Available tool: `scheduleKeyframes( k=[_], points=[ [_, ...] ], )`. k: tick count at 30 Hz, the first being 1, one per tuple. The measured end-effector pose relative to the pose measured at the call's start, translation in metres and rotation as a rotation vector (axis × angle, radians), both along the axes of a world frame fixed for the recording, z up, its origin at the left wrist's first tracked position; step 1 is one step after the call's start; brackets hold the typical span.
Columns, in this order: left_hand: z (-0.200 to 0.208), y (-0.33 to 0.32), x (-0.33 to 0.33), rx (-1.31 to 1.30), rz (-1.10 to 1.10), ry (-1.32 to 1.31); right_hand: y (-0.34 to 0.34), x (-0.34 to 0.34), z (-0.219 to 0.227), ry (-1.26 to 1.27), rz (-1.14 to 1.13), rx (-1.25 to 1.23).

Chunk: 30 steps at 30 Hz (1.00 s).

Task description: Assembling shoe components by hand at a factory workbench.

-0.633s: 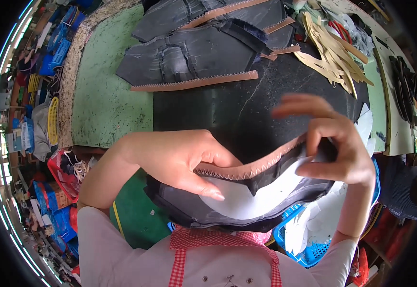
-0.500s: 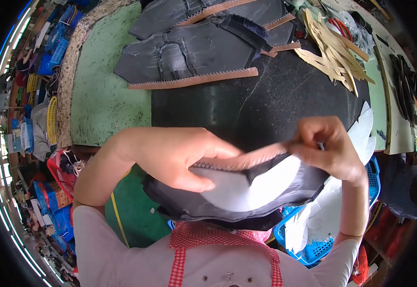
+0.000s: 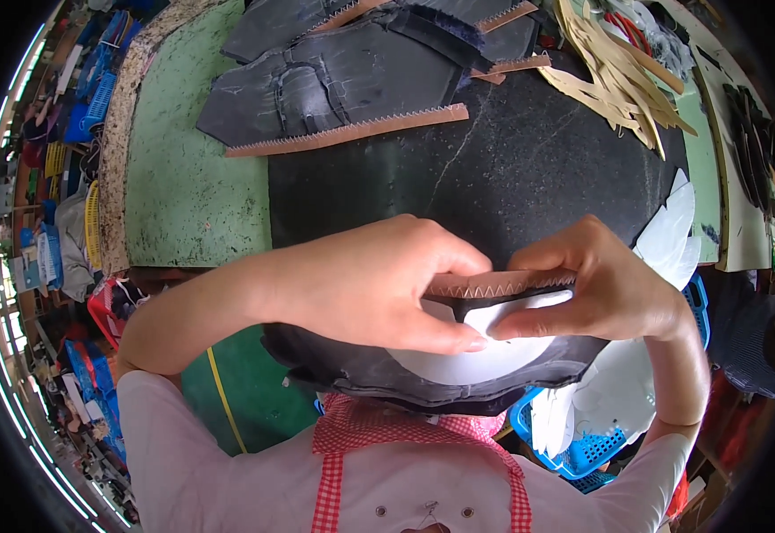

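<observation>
A black shoe upper [image 3: 530,373] with a white backing piece [image 3: 503,355] on it is held between my two hands, above my lap at the near table edge. Along its top runs a brown strip [image 3: 499,284] with zigzag stitching. My left hand [image 3: 396,284] is closed on the upper, fingers over the strip and thumb on the white piece. My right hand [image 3: 596,280] grips the strip's other end, its thumb also against the white piece. Both thumb tips almost meet. Parts of the upper are hidden under my hands.
Similar black uppers [image 3: 361,84] with brown strips lie stacked at the table's far side. Tan strips [image 3: 614,80] are heaped at far right. White pieces [image 3: 669,226] rest at the right edge; a blue basket [image 3: 579,453] holding more stands below. The tabletop has a black mat [image 3: 387,186].
My right hand has moved inward along the strip and my left thumb has slid right, bringing the hands close together. The strip's middle no longer sags as before.
</observation>
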<state>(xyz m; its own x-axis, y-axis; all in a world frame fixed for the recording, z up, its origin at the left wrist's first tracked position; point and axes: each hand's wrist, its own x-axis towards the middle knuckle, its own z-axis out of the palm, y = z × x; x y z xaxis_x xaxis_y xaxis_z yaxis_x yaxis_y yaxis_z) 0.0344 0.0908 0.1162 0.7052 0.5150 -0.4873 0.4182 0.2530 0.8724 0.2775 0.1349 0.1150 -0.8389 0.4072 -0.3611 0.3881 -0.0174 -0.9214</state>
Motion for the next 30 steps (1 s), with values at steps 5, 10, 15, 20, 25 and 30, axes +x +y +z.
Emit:
scheduleKeyframes(
  k=[5,10,15,20,25,30],
  points=[
    [0.004,0.007,-0.007,-0.01,-0.057,0.019,-0.001,0.002,-0.004,0.029,-0.006,-0.041],
    [-0.004,-0.001,-0.002,0.153,0.025,-0.037,0.001,-0.001,0.001,-0.021,0.012,-0.068],
    [-0.021,0.002,0.006,0.761,0.085,0.176,-0.008,-0.009,-0.015,-0.091,-0.17,0.554],
    [-0.025,0.036,-0.003,0.956,0.049,0.318,-0.003,-0.017,-0.019,-0.112,-0.269,1.133],
    [-0.016,0.023,-0.003,1.291,0.218,0.334,0.01,-0.01,-0.014,0.211,-0.358,1.624],
    [-0.021,0.015,-0.005,1.721,0.484,0.058,-0.016,-0.006,0.005,0.129,-0.434,1.566]
  ],
)
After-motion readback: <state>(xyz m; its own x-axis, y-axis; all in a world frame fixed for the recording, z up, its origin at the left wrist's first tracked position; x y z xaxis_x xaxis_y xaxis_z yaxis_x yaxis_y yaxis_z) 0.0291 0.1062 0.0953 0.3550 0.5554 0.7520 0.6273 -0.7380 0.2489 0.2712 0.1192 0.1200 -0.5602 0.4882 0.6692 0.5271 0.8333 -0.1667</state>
